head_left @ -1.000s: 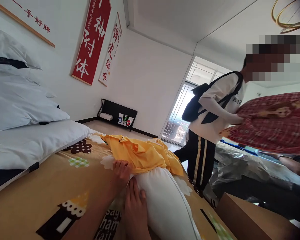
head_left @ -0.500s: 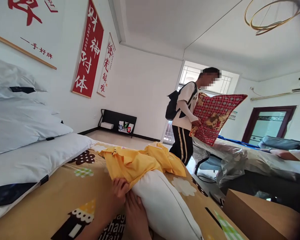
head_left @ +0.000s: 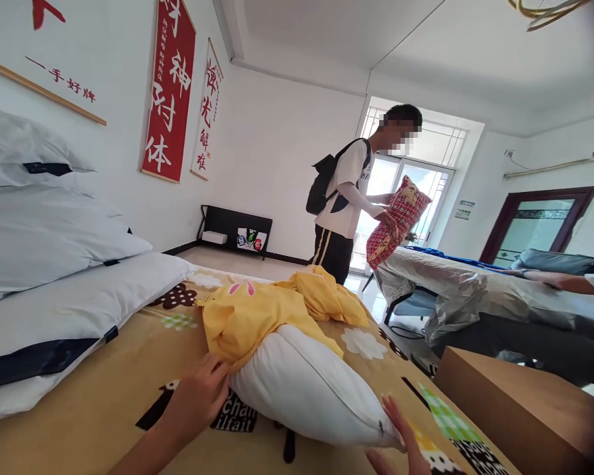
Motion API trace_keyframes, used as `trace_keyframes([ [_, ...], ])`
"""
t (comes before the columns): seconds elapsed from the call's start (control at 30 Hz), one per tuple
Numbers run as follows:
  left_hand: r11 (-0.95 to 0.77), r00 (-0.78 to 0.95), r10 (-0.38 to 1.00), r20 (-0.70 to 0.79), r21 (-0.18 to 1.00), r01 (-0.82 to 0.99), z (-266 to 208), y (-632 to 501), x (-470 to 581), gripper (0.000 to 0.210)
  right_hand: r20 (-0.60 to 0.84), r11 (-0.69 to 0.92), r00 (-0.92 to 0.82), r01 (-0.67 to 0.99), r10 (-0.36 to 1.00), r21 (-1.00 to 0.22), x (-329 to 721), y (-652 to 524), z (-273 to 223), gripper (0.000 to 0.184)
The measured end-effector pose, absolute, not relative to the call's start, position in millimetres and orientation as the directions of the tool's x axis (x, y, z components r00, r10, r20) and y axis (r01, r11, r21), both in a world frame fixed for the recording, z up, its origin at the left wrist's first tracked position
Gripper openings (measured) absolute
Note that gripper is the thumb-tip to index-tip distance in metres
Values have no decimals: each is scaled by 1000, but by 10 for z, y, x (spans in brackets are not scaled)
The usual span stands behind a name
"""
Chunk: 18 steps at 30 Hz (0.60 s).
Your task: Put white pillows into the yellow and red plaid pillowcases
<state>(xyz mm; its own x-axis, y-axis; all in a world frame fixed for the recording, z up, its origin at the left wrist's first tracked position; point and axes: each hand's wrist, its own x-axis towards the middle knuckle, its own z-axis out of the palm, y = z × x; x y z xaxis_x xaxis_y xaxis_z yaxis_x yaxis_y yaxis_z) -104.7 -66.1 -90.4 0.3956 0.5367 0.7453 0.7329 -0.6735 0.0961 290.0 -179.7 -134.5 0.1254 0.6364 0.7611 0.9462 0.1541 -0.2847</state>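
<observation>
A white pillow (head_left: 297, 389) lies on the bed, its far part inside a yellow pillowcase (head_left: 262, 316) with pink marks. The pillow's near part is bare, with a seam along its right side. My left hand (head_left: 202, 389) pinches the pillowcase's opening edge at the pillow's left. At the pillow's near right corner, my right hand (head_left: 400, 439) has its fingers and thumb apart around the corner. Its fingers rest against the corner without a closed grip. The rest of the pillowcase lies bunched beyond the pillow.
Several white pillows (head_left: 54, 227) are stacked at the left on the patterned tan bedding (head_left: 103, 409). A cardboard box (head_left: 515, 396) stands right of the bed. Beyond, a person (head_left: 349, 191) holds a red plaid pillow (head_left: 400, 221) beside a plastic-covered table (head_left: 450, 277). Another person's arm (head_left: 559, 280) reaches in from the right.
My right hand has gone from beside my left hand to the pillow's near right corner. My left hand has shifted left with the pillowcase edge. The person has turned the plaid pillow upright.
</observation>
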Motion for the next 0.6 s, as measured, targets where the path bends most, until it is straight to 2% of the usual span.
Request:
trace_keyframes([
  [0.07,-734,403,399,824,24,679,-520,-685,-853,15,717,202,125,914,686,-352,3056,-1771,-1455,67],
  [0.13,-808,492,277,825,-77,584,-127,-600,-527,11,705,231,144,883,694,-408,3031,-1674,-1425,58],
  [0.17,-844,568,244,786,-115,523,42,-521,-337,12,707,253,149,867,691,-430,2964,-1615,-1352,52],
  [0.27,-893,766,281,578,-135,430,342,-224,162,10,760,349,122,834,638,-427,2639,-1473,-992,33],
  [0.33,-901,822,291,489,-149,407,361,-49,321,9,812,439,31,829,582,-346,2387,-1425,-750,30],
  [0.4,-900,842,298,449,-163,405,278,80,309,18,845,550,-106,799,525,-242,2140,-1371,-605,30],
  [0.5,-858,823,393,409,-158,489,103,193,69,33,892,711,-251,696,376,-104,1780,-1168,-622,40],
  [0.6,-799,819,393,417,-286,529,30,213,-199,26,856,789,-448,610,257,82,1379,-827,-819,52],
])
